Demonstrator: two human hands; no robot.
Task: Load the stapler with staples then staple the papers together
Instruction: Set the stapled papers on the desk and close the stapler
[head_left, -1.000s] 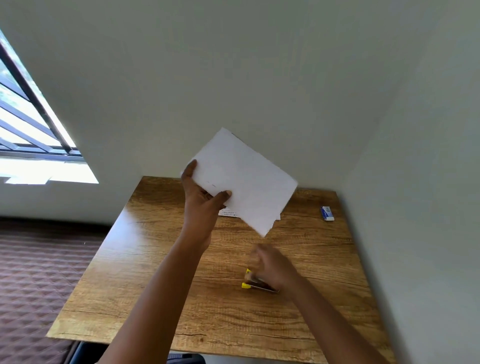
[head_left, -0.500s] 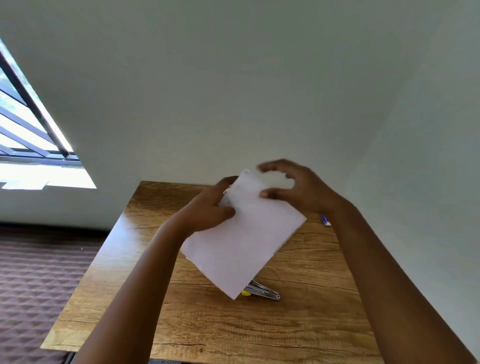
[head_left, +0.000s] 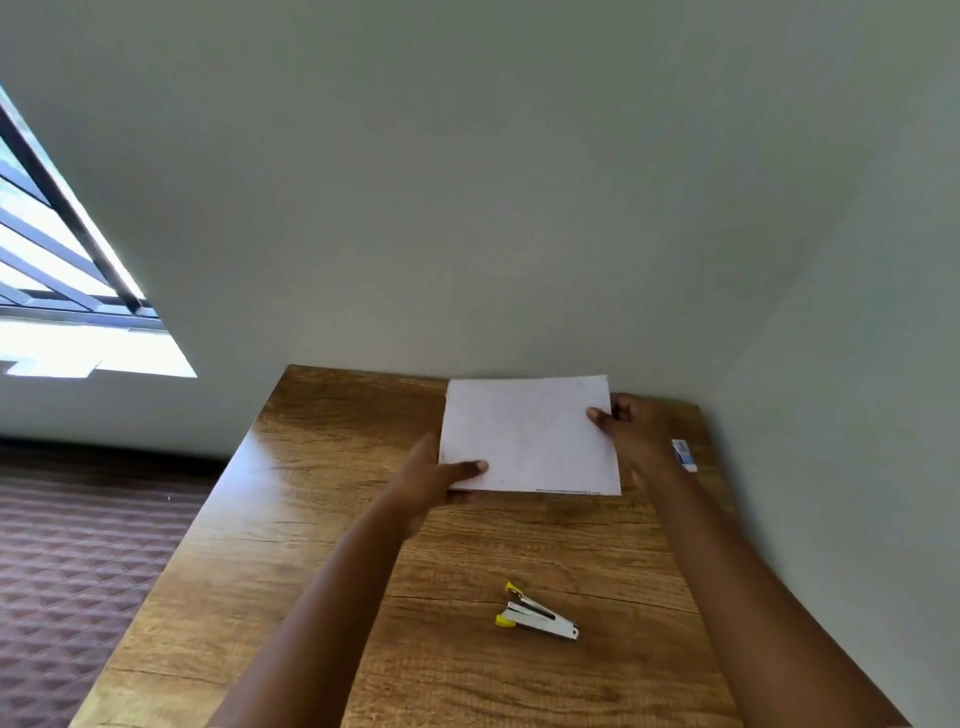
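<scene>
White papers lie flat near the far edge of the wooden table, squared to the wall. My left hand grips their near left corner, thumb on top. My right hand holds the right edge near the far corner. A small silver stapler with yellow tips lies on the table nearer to me, apart from both hands, its jaws slightly apart.
A small blue and white box lies by the right wall, just behind my right wrist. Walls close the table's far and right sides. A window and patterned floor are to the left.
The papers have gone from tilted in the air to flat at the far side of the table. My right hand has moved to their right edge and the left to the near left corner.
</scene>
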